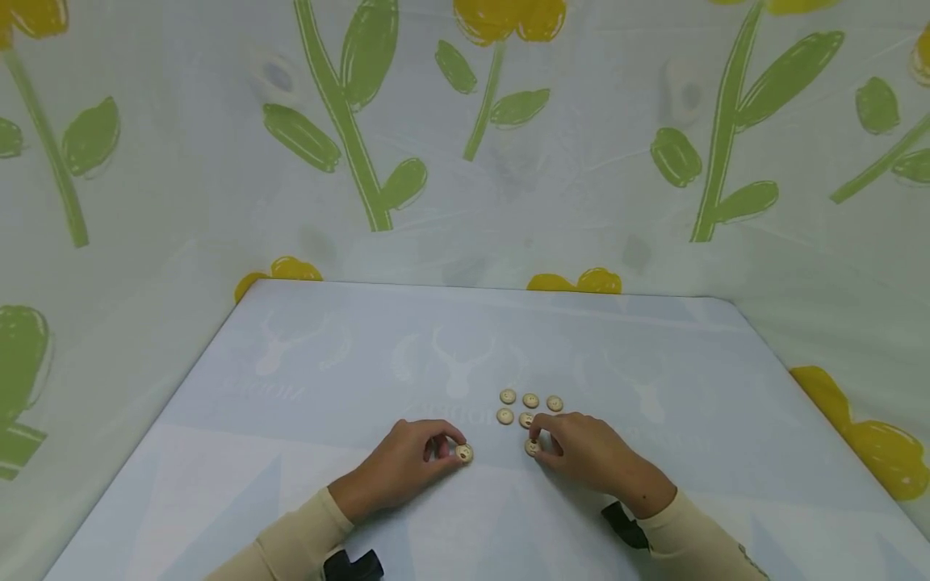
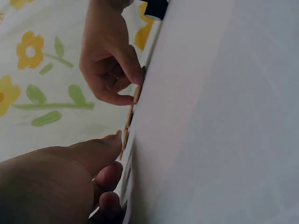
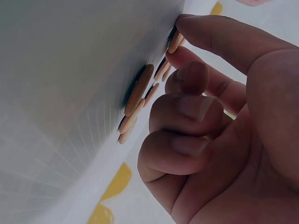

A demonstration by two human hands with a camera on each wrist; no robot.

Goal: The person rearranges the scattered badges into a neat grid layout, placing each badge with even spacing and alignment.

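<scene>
Near the middle of the table, my left hand (image 1: 408, 460) pinches a round wooden button (image 1: 464, 454) between thumb and index finger. To its right, my right hand (image 1: 590, 452) pinches another wooden button (image 1: 532, 447) by its edges, close to the tabletop. Just beyond the right fingers lie several matching buttons, with a back row that includes a button (image 1: 508, 396) at its left end. A front-row button (image 1: 526, 420) is partly covered by the right index finger. From the right wrist view, a button (image 3: 139, 91) lies flat beside the right hand (image 3: 210, 116), whose other fingers are curled.
A pale table (image 1: 349, 339) with faint deer and triangle prints spreads under both hands. Behind and beside it hangs a white cloth (image 1: 581, 161) with yellow flowers and green leaves. Dark straps, one at the right wrist (image 1: 625, 524), show by the beige sleeves (image 1: 291, 537).
</scene>
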